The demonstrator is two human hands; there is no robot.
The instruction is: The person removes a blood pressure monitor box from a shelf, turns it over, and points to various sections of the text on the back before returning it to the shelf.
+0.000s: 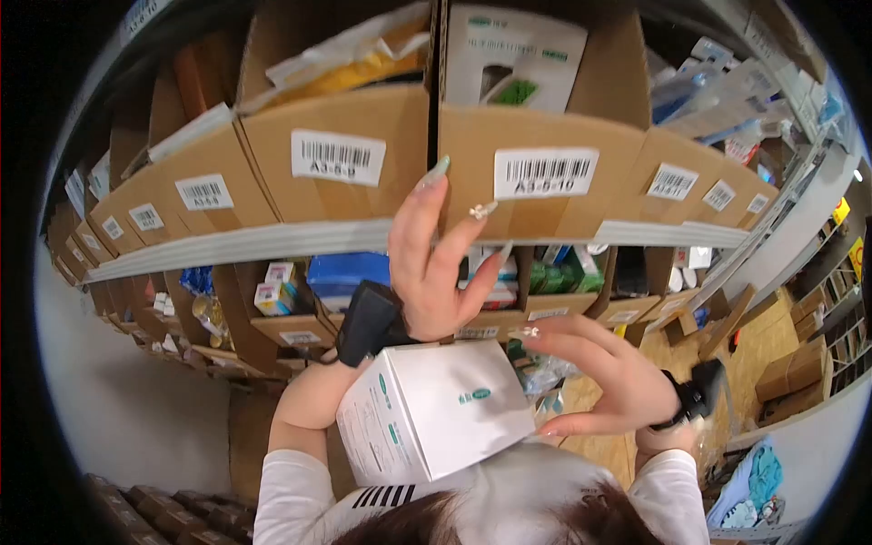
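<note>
I see the white cardboard box with green print [436,413] at lower centre against the left forearm [313,400], long axis roughly left-right. The right hand [604,377] is nearer and pinches its right edge. The left hand [434,263] is just above, fingers spread, empty.

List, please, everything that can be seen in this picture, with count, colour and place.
white box: one, white with green marks, low centre, between the hands.
cardboard bins: many, brown, with white barcode labels, in rows on the shelves.
carton: one, white and green, inside an upper bin.
blue packet: one, blue, in a lower bin, beside the raised hand.
wrist devices: two, black, one on each wrist.
left hand: one, open, raised in front of the bins.
right hand: one, gripping the right side of the white box.
</note>
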